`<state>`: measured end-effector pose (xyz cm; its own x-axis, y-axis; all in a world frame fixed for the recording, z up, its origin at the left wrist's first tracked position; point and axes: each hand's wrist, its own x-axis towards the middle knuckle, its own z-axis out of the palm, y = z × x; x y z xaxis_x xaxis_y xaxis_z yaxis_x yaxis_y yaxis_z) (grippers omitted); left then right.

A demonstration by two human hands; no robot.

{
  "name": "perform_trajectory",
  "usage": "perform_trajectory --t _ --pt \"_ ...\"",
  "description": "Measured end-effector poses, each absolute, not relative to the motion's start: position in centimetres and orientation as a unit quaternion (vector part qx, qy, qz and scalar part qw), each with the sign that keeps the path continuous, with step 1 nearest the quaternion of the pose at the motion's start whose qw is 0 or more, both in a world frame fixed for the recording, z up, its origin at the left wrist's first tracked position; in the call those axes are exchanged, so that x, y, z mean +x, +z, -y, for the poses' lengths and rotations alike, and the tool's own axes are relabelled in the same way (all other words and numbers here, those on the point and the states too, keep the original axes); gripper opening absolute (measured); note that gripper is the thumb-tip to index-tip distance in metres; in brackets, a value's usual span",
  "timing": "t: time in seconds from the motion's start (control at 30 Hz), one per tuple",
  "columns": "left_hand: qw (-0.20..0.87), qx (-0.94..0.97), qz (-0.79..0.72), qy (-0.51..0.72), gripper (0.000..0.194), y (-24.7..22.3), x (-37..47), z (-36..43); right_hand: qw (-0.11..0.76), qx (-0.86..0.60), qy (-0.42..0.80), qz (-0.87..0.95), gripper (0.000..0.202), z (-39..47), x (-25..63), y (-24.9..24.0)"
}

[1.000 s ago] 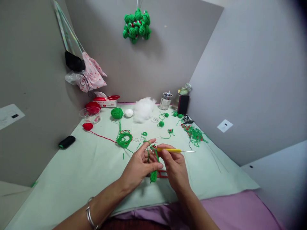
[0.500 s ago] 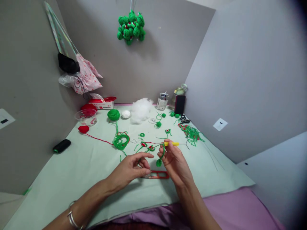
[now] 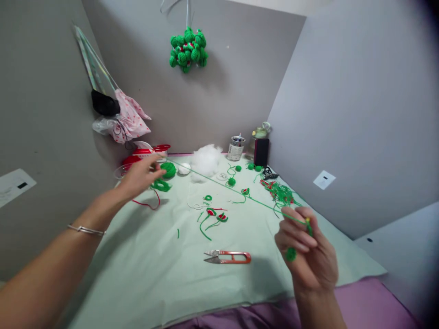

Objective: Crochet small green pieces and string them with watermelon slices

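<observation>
My left hand point(image 3: 142, 178) is raised at the left over the yarn, fingers closed on a strand of green yarn point(image 3: 252, 198). Taut and slanting, the strand runs across the table to my right hand point(image 3: 308, 251). That hand is closed round a crochet hook point(image 3: 307, 220), of which only a bit of yellow handle shows. A small green crocheted piece point(image 3: 291, 254) hangs at its fingers. Between the hands, orange-handled thread snips point(image 3: 247, 258) lie on the cloth. Small red and green crocheted pieces point(image 3: 222, 218) with yarn tails lie beyond them.
At the back are a green yarn ball point(image 3: 168, 170), white stuffing point(image 3: 206, 162), a can of tools point(image 3: 236, 150) and a dark phone point(image 3: 261, 153). Tangled yarn scraps point(image 3: 281, 194) lie at the right. A green crocheted cluster point(image 3: 188, 49) hangs above.
My left hand has swung up and left, drawing the green yarn out taut. My right hand has moved right with the hook and crocheted piece, uncovering the snips.
</observation>
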<state>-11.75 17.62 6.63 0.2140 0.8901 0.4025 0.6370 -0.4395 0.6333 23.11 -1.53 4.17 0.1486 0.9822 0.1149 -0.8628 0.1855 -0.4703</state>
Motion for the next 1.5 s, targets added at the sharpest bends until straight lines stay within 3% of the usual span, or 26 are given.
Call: perform_trajectory --t 0.13,0.27,0.33,0.4,0.5,0.6,0.63,0.73,0.77,0.83,0.9,0.97,1.07,1.17,1.27,1.5 --pt "0.134 0.722 -0.52 0.436 0.04 11.8 -11.9 -17.2 0.76 -0.171 0.592 0.207 0.017 2.0 23.9 4.1" --pt "0.134 0.785 -0.548 0.257 0.018 12.7 -12.3 -15.9 0.733 -0.286 0.56 0.258 0.019 1.7 23.5 4.0" --pt "0.138 0.802 -0.513 0.271 0.017 11.6 -11.2 -13.8 0.714 -0.335 0.54 0.293 0.021 1.5 22.8 3.9" --pt "0.262 0.77 -0.445 0.374 0.019 9.9 -8.7 -10.3 0.703 -0.351 0.531 0.317 0.02 1.4 21.8 3.8" --pt "0.607 0.642 -0.28 0.375 0.045 7.3 -3.7 -4.4 0.686 -0.329 0.55 0.345 0.016 1.8 19.7 3.5" --pt "0.729 0.523 -0.19 0.399 0.076 5.9 0.6 -0.8 0.661 -0.29 0.574 0.387 0.015 2.8 17.3 3.3" --pt "0.733 0.497 -0.165 0.433 0.077 5.8 1.5 -0.4 0.657 -0.277 0.575 0.402 0.016 3.1 16.5 3.2" --pt "0.723 0.41 -0.122 0.543 0.053 6.1 2.7 -1.1 0.658 -0.256 0.55 0.445 0.014 3.5 15.2 3.3" --pt "0.693 0.422 -0.131 0.569 0.061 6.1 2.6 -1.6 0.668 -0.257 0.532 0.452 0.013 3.4 15.1 3.3" --pt "0.572 0.531 -0.179 0.599 0.071 5.6 1.9 -2.3 0.694 -0.269 0.49 0.454 0.009 3.1 15.3 3.3" --pt "0.419 0.675 -0.241 0.558 0.059 4.6 1.2 -2.4 0.715 -0.295 0.449 0.447 0.006 2.8 15.8 3.0" --pt "0.371 0.725 -0.285 0.504 0.045 3.5 0.8 -1.9 0.723 -0.336 0.407 0.446 0.005 2.6 16.1 2.4" --pt "0.531 0.631 -0.295 0.482 0.05 2.3 1.1 -0.8 0.726 -0.39 0.337 0.456 0.011 2.5 16.4 1.5" --pt "0.673 0.5 -0.283 0.466 0.042 2.2 2.1 -0.1 0.72 -0.409 0.258 0.498 0.016 2.4 16.2 1.2" --pt "0.713 0.421 -0.303 0.471 0.052 2.4 3.0 0.1 0.704 -0.418 0.226 0.528 0.018 2.2 15.9 1.2" --pt "0.747 0.36 -0.301 0.471 0.054 2.3 3.1 0.0 0.696 -0.425 0.261 0.517 0.018 2.1 15.9 1.0"
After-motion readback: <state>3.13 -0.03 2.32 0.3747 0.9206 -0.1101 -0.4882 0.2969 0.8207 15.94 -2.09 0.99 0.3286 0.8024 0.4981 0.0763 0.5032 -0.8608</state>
